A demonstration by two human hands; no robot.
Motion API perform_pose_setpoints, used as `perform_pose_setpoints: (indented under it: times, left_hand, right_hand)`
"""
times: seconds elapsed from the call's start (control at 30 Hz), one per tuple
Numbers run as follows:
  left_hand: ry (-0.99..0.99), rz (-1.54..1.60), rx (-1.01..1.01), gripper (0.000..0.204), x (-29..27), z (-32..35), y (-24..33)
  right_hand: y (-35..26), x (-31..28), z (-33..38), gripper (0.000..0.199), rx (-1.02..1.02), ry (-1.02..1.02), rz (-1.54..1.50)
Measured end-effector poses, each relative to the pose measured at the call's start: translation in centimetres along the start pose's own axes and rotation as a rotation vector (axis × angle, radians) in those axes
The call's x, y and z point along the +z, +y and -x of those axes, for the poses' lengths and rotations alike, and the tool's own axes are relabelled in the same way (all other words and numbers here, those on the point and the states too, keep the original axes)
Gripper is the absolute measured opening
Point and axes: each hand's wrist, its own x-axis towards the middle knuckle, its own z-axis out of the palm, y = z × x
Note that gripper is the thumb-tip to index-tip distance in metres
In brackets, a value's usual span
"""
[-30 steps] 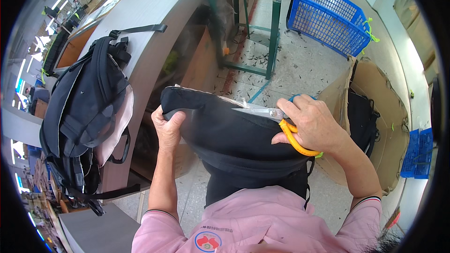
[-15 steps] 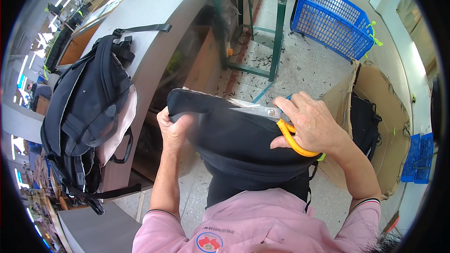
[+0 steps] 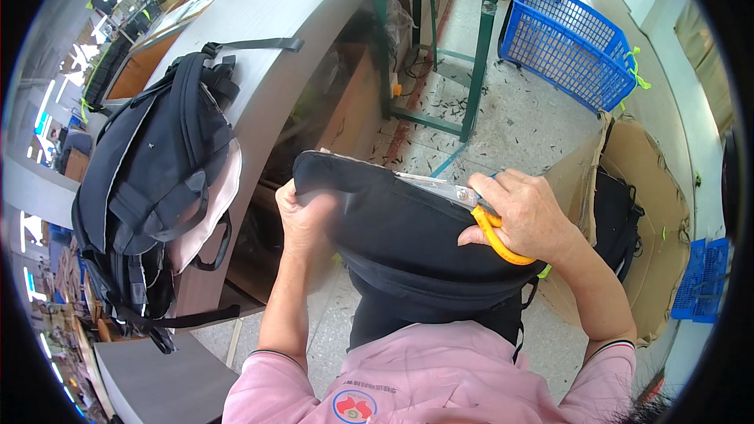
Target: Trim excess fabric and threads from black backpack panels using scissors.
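A black fabric bag piece (image 3: pixel 416 243) lies across my lap, its far edge raised toward the bench. My left hand (image 3: pixel 302 216) grips the upper left corner of it, thumb on top and the other fingers hidden behind. In my right hand (image 3: pixel 526 216) are scissors (image 3: pixel 499 242) with yellow handles, fingers closed round the loops. Their metal blades point left along the fabric's far edge, lying against it and looking nearly closed. The blade tips end at a thin pale strip on that edge.
Unfinished black backpacks (image 3: pixel 157 165) lie on the grey bench (image 3: pixel 271 12) at left. Ahead stands a green-legged table (image 3: pixel 475 71), dark scraps on the floor beneath. A blue plastic basket (image 3: pixel 569 43) is at far right. Nearer, a cardboard box (image 3: pixel 656 212) contains a black bag (image 3: pixel 616 212).
The scissor blades have closed up, and the pale loose trimmings seen over them no longer show. The fabric and both hands sit slightly farther right in the picture, as does the whole scene.
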Motion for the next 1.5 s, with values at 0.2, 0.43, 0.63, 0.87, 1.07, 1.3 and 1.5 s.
perform_pose_setpoints:
  times: [0.2, 0.43, 0.63, 0.87, 1.07, 1.3, 1.5]
  left_hand:
    - [0.019, 0.059, -0.034, 0.017, 0.2, 0.2, 0.4]
    - [-0.056, 0.160, -0.080, 0.033, 0.1, 0.4, 0.6]
    - [-0.073, 0.172, -0.052, 0.041, -0.9, 0.3, -0.4]
    - [-0.053, 0.117, -0.074, 0.050, -1.2, 0.0, -1.0]
    - [-0.044, 0.154, -0.069, 0.051, -1.6, 0.1, -1.3]
    - [0.017, 0.168, -0.071, 0.057, -1.1, 0.0, -1.1]
    - [0.001, 0.134, -0.077, 0.058, -1.4, 0.0, -1.5]
  right_hand:
    - [-0.4, -0.4, -0.9, 0.060, -0.005, -0.004, 0.009]
    - [0.1, 0.5, -1.1, 0.066, -0.008, -0.001, -0.022]
    - [0.0, 0.6, -1.4, 0.057, -0.059, 0.016, -0.051]
    - [0.1, 1.0, -1.2, 0.053, -0.035, -0.057, -0.343]
    - [-1.3, -0.1, -1.5, 0.061, 0.095, -0.195, -0.394]
    - [-2.3, -0.3, -1.2, 0.068, 0.161, -0.206, -0.167]
    - [-1.9, -0.4, -1.0, 0.073, 0.088, -0.177, -0.196]
